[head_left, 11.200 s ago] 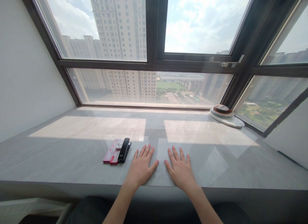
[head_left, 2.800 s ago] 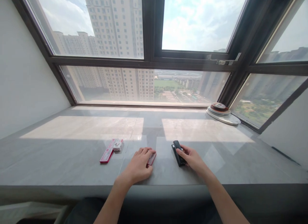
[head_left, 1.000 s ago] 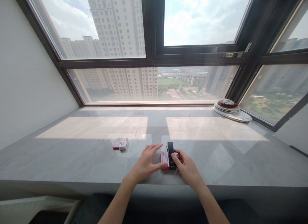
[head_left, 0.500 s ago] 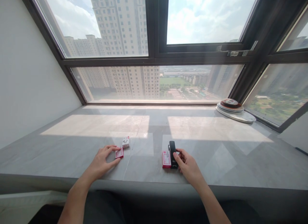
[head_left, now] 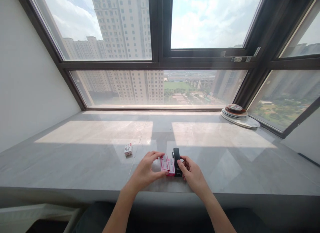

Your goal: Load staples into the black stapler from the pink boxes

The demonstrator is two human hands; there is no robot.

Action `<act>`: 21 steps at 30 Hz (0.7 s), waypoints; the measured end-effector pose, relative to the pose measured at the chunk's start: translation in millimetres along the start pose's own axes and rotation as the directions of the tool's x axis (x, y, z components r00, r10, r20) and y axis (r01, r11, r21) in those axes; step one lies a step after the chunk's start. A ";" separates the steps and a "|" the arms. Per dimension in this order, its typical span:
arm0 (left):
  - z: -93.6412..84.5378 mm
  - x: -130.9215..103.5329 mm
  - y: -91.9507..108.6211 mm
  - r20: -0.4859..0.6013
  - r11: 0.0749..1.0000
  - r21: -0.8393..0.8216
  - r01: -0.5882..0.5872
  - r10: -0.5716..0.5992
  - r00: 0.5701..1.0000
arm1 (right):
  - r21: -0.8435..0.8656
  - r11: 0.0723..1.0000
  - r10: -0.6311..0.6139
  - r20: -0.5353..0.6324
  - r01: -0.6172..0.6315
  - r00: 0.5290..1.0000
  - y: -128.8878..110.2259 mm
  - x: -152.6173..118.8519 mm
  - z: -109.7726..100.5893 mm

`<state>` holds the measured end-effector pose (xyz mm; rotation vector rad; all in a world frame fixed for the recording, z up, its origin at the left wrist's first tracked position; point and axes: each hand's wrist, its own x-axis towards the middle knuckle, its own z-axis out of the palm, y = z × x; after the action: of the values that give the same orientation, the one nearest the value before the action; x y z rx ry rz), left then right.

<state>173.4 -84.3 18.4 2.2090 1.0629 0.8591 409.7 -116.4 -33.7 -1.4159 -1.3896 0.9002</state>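
Note:
Between thumb and fingers, my left hand (head_left: 148, 169) grips a small pink-and-white box (head_left: 164, 163) by its two ends. That box overlaps the left side of another pink-and-white box (head_left: 172, 167), which lies on the sill. Right beside the second box is a black stapler (head_left: 177, 162), its long side toward it. My right hand (head_left: 192, 169) is closed on the stapler's right side, thumb on top and some fingertips hidden. Off to the left, a small white box (head_left: 128, 149) with red print stands alone.
A stack of round plates or lids (head_left: 237, 114) sits in the far right corner of the grey stone windowsill (head_left: 82, 166). Dark window frames (head_left: 155, 64) rise behind it. The sill's front edge runs just below my hands.
My left hand has carried the pink-and-white box rightward, from beside the white box to the one by the stapler. My right hand stays on the stapler. The view has shifted slightly.

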 end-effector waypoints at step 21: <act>-56.7 21.0 -87.3 -0.299 0.725 0.315 0.613 -0.537 0.789 | -0.218 0.976 0.055 0.131 -0.025 0.990 -30.6 -9.6 -12.2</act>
<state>100.5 -8.8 1.6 1.8973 2.0415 0.5994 410.7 -129.4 -2.0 -1.5744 -1.6059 0.9069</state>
